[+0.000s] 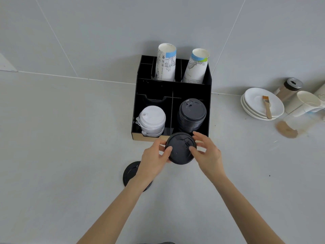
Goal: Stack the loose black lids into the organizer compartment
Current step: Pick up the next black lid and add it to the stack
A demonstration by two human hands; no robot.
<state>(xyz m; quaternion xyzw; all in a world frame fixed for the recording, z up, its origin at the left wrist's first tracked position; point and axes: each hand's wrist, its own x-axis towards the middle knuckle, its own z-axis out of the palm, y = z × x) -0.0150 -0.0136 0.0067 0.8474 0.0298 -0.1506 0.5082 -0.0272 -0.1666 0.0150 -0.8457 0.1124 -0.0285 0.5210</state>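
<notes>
A loose black lid (pixel 179 150) hovers just in front of the black organizer (pixel 172 88). My left hand (pixel 155 159) grips its left edge and my right hand (pixel 205 152) pinches its right side. In the organizer's front right compartment stands a tall stack of black lids (pixel 191 115). A stack of white lids (pixel 152 120) fills the front left compartment. Another loose black lid (pixel 130 173) lies on the counter, partly hidden under my left forearm.
Two stacks of paper cups (pixel 166 62) stand in the organizer's back compartments. At the right are stacked white saucers (pixel 262 104) with a brush (pixel 267 106), a shaker jar (pixel 288 88), a tipped cup (pixel 306 104) and a brown powder spill (pixel 286 129).
</notes>
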